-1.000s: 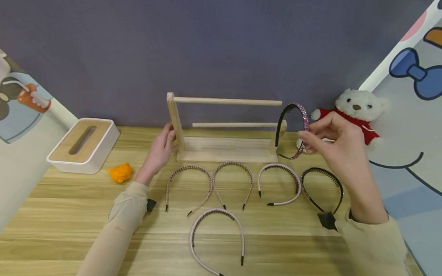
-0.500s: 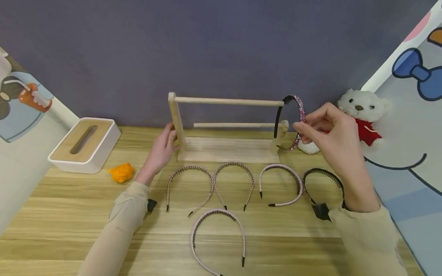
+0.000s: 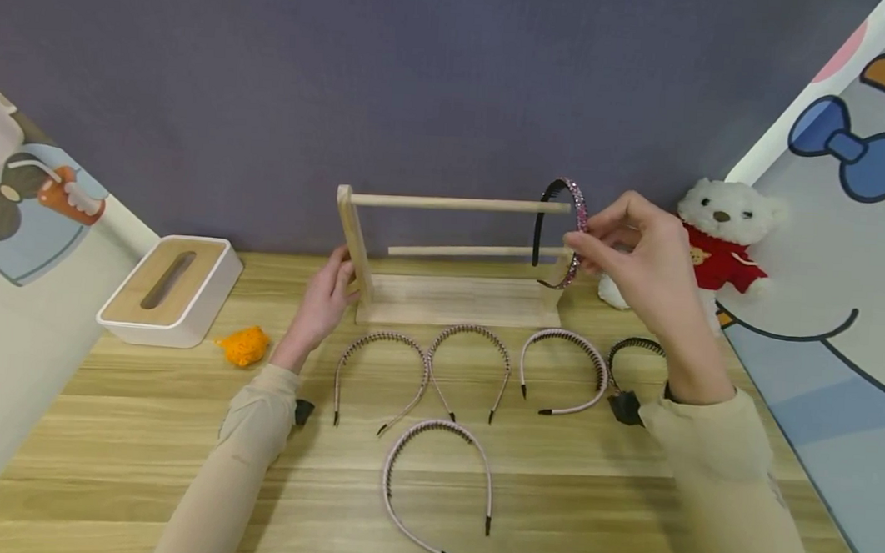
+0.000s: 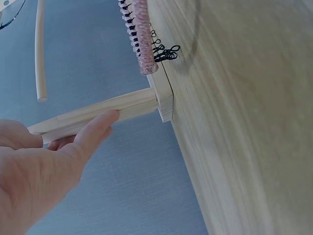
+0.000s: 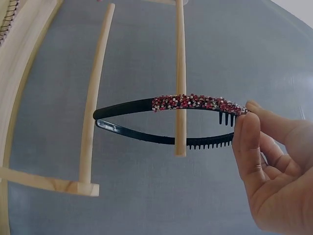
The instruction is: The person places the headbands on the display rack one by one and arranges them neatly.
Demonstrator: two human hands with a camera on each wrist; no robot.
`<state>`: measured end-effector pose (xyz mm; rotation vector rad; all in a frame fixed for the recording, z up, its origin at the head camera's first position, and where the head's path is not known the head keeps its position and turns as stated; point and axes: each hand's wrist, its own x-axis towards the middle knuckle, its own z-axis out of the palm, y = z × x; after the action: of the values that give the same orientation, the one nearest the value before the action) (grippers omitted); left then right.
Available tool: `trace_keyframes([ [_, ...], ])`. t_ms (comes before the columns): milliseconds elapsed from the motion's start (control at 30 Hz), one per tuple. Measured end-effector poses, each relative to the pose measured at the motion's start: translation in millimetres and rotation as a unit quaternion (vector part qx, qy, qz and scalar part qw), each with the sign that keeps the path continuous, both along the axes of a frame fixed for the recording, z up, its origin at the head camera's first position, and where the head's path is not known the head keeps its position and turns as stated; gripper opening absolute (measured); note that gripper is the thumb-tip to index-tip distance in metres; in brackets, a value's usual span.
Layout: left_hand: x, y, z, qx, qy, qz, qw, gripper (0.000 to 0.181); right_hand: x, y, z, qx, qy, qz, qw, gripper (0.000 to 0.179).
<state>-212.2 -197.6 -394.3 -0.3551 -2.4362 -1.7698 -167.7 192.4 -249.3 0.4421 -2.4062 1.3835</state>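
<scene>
My right hand pinches a black headband with pink glitter stones between thumb and fingers. Its loop is around the free right end of the upper bar of a wooden rack. In the right wrist view, the upper bar passes between the two sides of the headband, and its ends lie close to the lower bar. My left hand holds the rack's left upright; the left wrist view shows thumb and fingers around the post.
Several headbands lie on the wooden table, among them a pale pink one in front and a black one partly behind my right wrist. A tissue box and an orange bundle stand left. A white teddy bear sits right.
My right hand has moved left and slightly up with the glitter headband, from beside the rack to around the upper bar's end. The left hand stays on the upright.
</scene>
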Motion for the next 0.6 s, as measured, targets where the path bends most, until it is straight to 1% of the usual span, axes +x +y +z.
trace_keyframes([
  [300,0.2,-1.0,0.2,-0.004,-0.008,0.007,0.9999,0.048,-6.5,-21.3,3.3,0.01,-0.005,0.027,0.9996,0.024],
  [467,-0.2,0.0,0.4,-0.002,-0.008,0.007,0.9999,0.048,-8.8,-28.2,4.6,0.001,-0.007,0.038,0.9992,0.024],
  [600,0.9,0.3,1.1,-0.004,-0.005,0.009,0.9999,0.048,-10.7,-35.4,6.3,-0.006,-0.008,0.055,0.9984,0.023],
])
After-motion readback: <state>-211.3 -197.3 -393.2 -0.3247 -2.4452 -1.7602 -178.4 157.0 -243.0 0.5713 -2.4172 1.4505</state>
